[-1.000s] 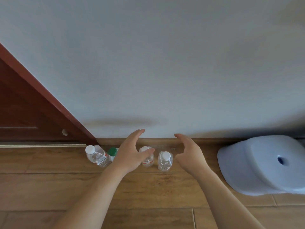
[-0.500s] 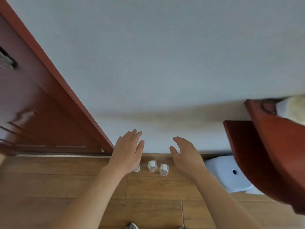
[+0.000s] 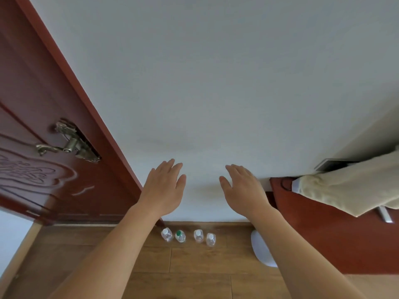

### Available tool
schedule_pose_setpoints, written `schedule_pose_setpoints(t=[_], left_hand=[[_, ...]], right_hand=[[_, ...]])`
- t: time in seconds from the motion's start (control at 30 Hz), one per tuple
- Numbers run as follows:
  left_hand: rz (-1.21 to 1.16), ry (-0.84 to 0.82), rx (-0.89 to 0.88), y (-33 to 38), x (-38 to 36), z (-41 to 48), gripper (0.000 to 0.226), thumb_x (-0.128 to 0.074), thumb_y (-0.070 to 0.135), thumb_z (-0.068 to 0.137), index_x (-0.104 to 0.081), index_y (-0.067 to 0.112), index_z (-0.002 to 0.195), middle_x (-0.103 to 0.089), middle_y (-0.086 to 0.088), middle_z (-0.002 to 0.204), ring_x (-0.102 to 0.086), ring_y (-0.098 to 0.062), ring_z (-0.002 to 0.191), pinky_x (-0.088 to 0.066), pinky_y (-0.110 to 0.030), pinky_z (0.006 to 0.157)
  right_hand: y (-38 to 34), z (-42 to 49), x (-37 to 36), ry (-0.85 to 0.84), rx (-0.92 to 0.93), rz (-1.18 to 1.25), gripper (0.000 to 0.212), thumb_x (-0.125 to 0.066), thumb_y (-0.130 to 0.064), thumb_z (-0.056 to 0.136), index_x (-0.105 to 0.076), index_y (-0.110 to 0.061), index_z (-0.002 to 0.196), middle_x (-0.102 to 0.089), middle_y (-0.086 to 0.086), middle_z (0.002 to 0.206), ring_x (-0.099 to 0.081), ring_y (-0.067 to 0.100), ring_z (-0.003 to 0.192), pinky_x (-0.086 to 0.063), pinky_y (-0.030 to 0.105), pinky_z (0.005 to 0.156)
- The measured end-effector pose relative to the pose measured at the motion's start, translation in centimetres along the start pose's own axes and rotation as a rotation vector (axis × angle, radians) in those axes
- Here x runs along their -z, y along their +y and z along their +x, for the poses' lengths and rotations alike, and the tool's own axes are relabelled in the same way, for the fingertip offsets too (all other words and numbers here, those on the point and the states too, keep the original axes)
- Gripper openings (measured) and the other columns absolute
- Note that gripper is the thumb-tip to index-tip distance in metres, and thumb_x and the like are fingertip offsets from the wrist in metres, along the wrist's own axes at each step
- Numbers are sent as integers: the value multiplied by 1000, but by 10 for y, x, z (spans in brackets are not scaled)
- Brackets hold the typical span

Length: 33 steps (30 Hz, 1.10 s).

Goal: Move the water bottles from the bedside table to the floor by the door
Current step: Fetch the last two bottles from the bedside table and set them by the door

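While the left hand (image 3: 164,188) and right hand (image 3: 241,188) hover empty, four water bottles (image 3: 198,235) stand lined up on the floor (image 3: 194,262) by the door (image 3: 54,169).

And look at those fingers (image 3: 170,167): straight, loosely spread, gripping nothing on either hand, backs toward the camera. The bottles sit well below the hands at the foot of the wall (image 3: 216,83), every one upright, cap up, long axis vertical. The first is just beside the door's lower corner, the green-capped bottle (image 3: 180,236) next, and two more white caps farther from the door. The left hand is on the door side, above that nearer pair. The right hand is above the farther pair, towards a pale plastic stool (image 3: 262,253). Any fresh grasp would be a straight drop onto the caps, I reckon, though with four set down this looks nearly done. Whether more remain elsewhere, can't tell.
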<state>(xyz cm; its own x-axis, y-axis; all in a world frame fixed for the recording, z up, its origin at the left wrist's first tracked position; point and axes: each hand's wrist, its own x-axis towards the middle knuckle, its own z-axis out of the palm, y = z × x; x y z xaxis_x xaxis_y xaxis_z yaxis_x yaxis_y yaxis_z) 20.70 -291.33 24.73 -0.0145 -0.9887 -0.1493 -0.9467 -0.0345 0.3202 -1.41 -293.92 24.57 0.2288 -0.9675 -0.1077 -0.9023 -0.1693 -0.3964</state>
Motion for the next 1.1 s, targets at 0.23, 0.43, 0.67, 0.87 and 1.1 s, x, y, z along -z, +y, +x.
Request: schedule_pose_setpoints(t=[0.23, 0.43, 0.67, 0.87, 1.1], left_hand=[[-43, 65, 15, 44, 37, -20, 52, -28, 36, 107, -24, 20, 156, -16, -3, 165, -9, -21, 152, -10, -43, 123], [-74, 83, -5, 74, 46, -28, 52, -29, 36, 107, -26, 17, 155, -18, -5, 164, -11, -22, 152, -12, -42, 123], [-72, 122, -106, 113, 56, -22, 51, -31, 33, 106, -31, 14, 153, -22, -6, 163, -15, -21, 150, -12, -37, 119], [-71, 45, -322, 144, 49, -5, 49, -32, 32, 106, -36, 14, 151, -30, -5, 159, -24, -21, 147, -17, -35, 117], [-43, -69, -573, 148, 42, 1, 50, -32, 33, 106, -34, 15, 153, -27, -5, 161, -20, -19, 149, -17, -37, 121]], right_hand=[[0, -30, 51, 40, 48, -142, 49, -27, -41, 103, -40, -16, 143, -47, -2, 143, -38, 20, 133, -28, 40, 113], [14, -45, 80, 89, 34, -142, 51, -28, -41, 103, -37, -16, 146, -46, -2, 145, -37, 20, 135, -26, 39, 113], [38, -65, 101, 148, -49, -147, 50, -30, -40, 102, -39, -16, 144, -51, -3, 138, -42, 20, 128, -31, 39, 109], [55, -99, 117, 246, -250, -143, 42, -31, -37, 101, -49, -13, 131, -57, 1, 129, -47, 23, 122, -35, 39, 105], [42, -152, 108, 407, -493, -102, 42, -30, -36, 100, -51, -20, 133, -55, -4, 136, -46, 19, 126, -34, 39, 107]])
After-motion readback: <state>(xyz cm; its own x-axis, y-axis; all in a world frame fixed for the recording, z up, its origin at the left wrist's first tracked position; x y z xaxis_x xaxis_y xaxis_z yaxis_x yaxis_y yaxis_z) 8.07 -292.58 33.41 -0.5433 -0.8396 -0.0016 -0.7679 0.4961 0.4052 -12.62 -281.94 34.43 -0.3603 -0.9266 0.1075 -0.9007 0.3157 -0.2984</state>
